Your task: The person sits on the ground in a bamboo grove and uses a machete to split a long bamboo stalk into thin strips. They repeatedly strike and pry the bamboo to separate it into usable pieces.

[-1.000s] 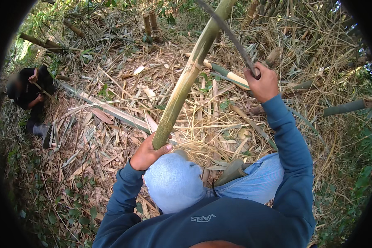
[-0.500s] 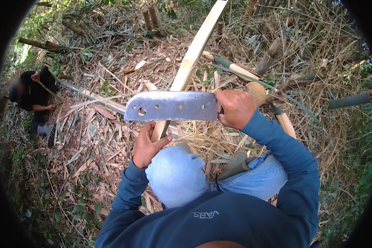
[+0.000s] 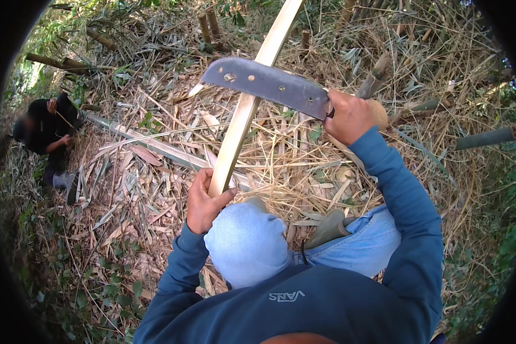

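Observation:
My left hand [image 3: 204, 200] is closed round the near end of a long pale bamboo strip [image 3: 235, 135], beside my bent left knee. The strip slants away and to the right, past the top edge of the view. In my right hand [image 3: 348, 117] is the handle of a broad machete [image 3: 269, 87], with its round wooden butt showing past my fist. The dark, wide blade has several holes along it. It lies across the upper part of the strip, tip to the left; whether it touches the wood I cannot tell.
At the far left another person [image 3: 43, 129] in dark clothes sits holding a thin stick. A split bamboo length [image 3: 149, 143] lies on the ground between us. Cut bamboo stumps [image 3: 212, 28] stand at the back, and a green pole [image 3: 486, 139] juts in from the right. Shavings and dry leaves cover the ground.
My right hand has moved the machete away from me along the strip, and its blade has tilted, tip farther off. The strip's far end has shifted slightly left. My left hand keeps its grip.

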### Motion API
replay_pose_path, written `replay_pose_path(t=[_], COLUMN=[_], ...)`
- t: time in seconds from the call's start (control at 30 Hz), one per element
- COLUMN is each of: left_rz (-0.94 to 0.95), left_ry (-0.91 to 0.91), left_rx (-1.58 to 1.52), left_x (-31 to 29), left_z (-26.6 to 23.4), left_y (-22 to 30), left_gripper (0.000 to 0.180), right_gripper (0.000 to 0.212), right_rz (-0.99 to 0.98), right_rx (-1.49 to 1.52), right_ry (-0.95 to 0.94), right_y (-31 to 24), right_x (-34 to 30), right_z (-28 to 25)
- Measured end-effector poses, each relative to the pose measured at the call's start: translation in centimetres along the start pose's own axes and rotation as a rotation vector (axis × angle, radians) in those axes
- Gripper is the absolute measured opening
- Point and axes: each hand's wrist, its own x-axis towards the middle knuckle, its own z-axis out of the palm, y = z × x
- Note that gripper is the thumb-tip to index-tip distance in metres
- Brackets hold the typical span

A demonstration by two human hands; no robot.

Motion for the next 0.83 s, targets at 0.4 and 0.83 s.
replay_pose_path(t=[0.4, 0.83], left_rz=[0.049, -0.037], left_ry=[-0.016, -0.219], left_rx=[-0.064, -0.339], left_x=[0.1, 0.4], left_z=[-0.2, -0.6], left_y=[-0.5, -1.4], left_gripper=[0.039, 0.043], right_gripper=[0.018, 0.022], right_rz=[-0.045, -0.387], right_rx=[0.185, 0.178], right_ry=[0.012, 0.024], right_y=[-0.6, -3.1], right_x=[-0.7, -0.8], right_z=[-0.4, 0.7])
